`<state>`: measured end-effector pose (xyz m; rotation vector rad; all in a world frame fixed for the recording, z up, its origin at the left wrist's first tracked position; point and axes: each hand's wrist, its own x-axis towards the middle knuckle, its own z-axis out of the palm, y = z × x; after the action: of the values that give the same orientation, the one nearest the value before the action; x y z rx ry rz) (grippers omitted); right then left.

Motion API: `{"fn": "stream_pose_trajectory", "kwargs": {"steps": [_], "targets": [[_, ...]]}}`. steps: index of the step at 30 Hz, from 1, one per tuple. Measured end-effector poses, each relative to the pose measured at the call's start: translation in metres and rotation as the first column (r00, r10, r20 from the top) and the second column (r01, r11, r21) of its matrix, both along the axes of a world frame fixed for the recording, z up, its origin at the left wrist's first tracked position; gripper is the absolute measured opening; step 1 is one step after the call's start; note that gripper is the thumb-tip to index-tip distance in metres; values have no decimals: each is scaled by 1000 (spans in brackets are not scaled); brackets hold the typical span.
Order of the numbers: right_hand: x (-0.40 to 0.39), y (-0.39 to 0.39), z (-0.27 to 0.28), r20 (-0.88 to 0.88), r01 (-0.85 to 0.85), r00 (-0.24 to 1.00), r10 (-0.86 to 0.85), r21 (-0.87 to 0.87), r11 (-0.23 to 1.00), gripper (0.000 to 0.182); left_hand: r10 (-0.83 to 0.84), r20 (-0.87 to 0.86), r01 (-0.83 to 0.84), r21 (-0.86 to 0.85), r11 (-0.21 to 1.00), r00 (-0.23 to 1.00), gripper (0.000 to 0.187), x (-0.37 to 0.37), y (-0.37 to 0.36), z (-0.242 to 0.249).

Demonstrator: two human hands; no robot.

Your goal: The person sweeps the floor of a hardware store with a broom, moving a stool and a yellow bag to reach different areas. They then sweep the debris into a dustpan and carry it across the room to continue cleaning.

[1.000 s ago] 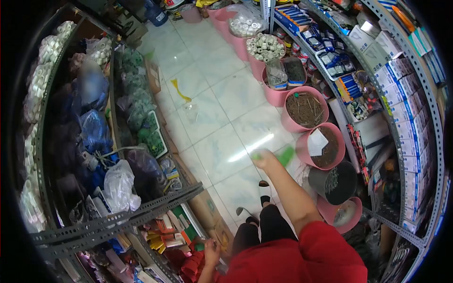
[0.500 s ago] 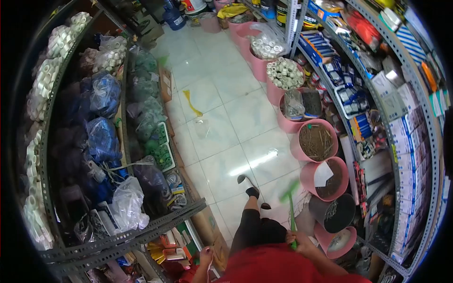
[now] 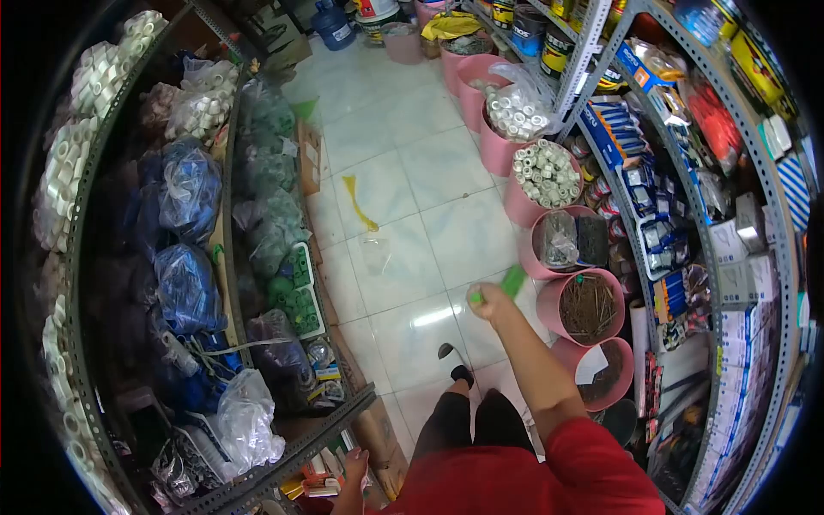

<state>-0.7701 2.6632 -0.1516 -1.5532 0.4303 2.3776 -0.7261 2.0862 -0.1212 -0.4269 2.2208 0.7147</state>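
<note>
My right hand (image 3: 487, 302) is stretched forward over the tiled floor, closed around the handle of a green broom (image 3: 515, 281). The handle's end shows at the fist, and the blurred green head shows beyond it, close to the pink buckets. My left hand (image 3: 355, 465) hangs low beside the left shelf, its fingers curled; whatever may be in them is hidden. Ahead on the floor (image 3: 412, 257) lie a yellow strip (image 3: 360, 204) and a clear plastic scrap (image 3: 375, 255).
Pink buckets (image 3: 549, 313) holding white pipe fittings (image 3: 545, 173), nails and other goods line the right side. Metal shelving (image 3: 777, 360) with boxes stands behind them. On the left, a shelf (image 3: 343, 412) carries bagged fittings (image 3: 190, 287). A blue water jug (image 3: 331, 26) stands far back.
My right hand has swung forward and up with the broom, from beside my hip to over the floor. My left hand has shifted slightly left. The view has moved a little.
</note>
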Motion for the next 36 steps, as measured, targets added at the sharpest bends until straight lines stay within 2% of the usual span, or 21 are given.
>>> {"fn": "stream_pose_trajectory", "kwargs": {"steps": [5, 6, 7, 8, 9, 10, 12, 13, 14, 17, 18, 19, 20, 22, 24, 25, 26, 28, 30, 34, 36], "targets": [[13, 37, 19, -256, -196, 939, 229, 148, 969, 22, 369, -194, -366, 52, 929, 909, 25, 4, 31, 63], [28, 34, 23, -166, -322, 912, 375, 276, 906, 27, 468, -233, -464, 75, 882, 852, 22, 5, 32, 72], [42, 28, 32, -64, -449, 858, 509, 386, 806, 31, 658, -217, -582, 326, 745, 721, 17, 9, 16, 67], [53, 22, 41, -77, -523, 810, 582, 355, 775, 32, 670, -327, -631, 230, 741, 667, 15, 7, 25, 86], [62, 14, 52, -93, -595, 755, 649, 319, 738, 32, 752, -366, -666, 354, 657, 548, 15, 8, 29, 102], [70, 6, 70, -69, -674, 699, 712, 270, 688, 32, 631, -554, -506, 385, 772, 543, 18, 17, -7, 90], [77, 4, 123, -50, -811, 559, 827, 176, 559, 29, 798, -497, -603, 537, 591, 340, 29, 12, 6, 140], [77, 1, 146, -59, -867, 479, 876, 124, 482, 28, 753, -649, -729, 465, 502, 104, 38, -2, 52, 184], [80, -2, 151, -176, -888, 451, 875, 8, 460, 25, 722, -662, -781, 336, 526, 201, 44, -11, 83, 232], [103, -28, 114, -562, -904, 416, 714, -337, 262, 19, 108, -991, -785, 3, 620, 82, 52, -30, 94, 282], [114, -45, 85, -669, -888, 432, 605, -434, 154, 18, 197, -979, -707, 179, 685, -56, 56, -45, 112, 305], [127, -73, 50, -701, -819, 542, 464, -566, 101, 18, 137, -985, -730, 168, 663, -102, 62, -50, 90, 311], [131, -102, 30, -681, -750, 612, 401, -661, 21, 20, -10, -1000, -851, -3, 524, -2, 69, -61, 89, 327], [116, -140, 10, -506, -833, 322, 800, -553, -14, 16, 64, -991, -834, 136, 535, -121, 73, -86, 111, 354], [100, -173, -36, -414, -779, 276, 867, -625, -50, 9, 137, -970, -774, 242, 585, -200, 80, -109, 110, 369], [122, -194, -131, -472, -779, 387, 792, -627, 8, 11, 178, -956, -737, 292, 609, -232, 83, -116, 104, 372], [60, -168, -70, -314, -724, 490, 813, -667, 178, 14, 20, -990, -839, 132, 529, -143, 85, -121, 89, 372], [3, -118, -87, -271, -571, 749, 604, -727, 382, 14, -231, -966, -946, -182, 268, 121, 90, -120, 52, 363], [-48, -26, -99, -439, -729, 684, 583, -448, 518, 16, -443, -880, -929, -293, 228, 169, 91, -121, 33, 357], [-120, 97, 9, -320, -723, 689, 651, -377, 579, 10, -552, -821, -915, -325, 240, 146, 89, -128, 36, 367], [-107, 74, 17, -203, -900, 428, 881, -186, 395, 10, -573, -812, -903, -320, 287, 106, 87, -132, 31, 365]]}}
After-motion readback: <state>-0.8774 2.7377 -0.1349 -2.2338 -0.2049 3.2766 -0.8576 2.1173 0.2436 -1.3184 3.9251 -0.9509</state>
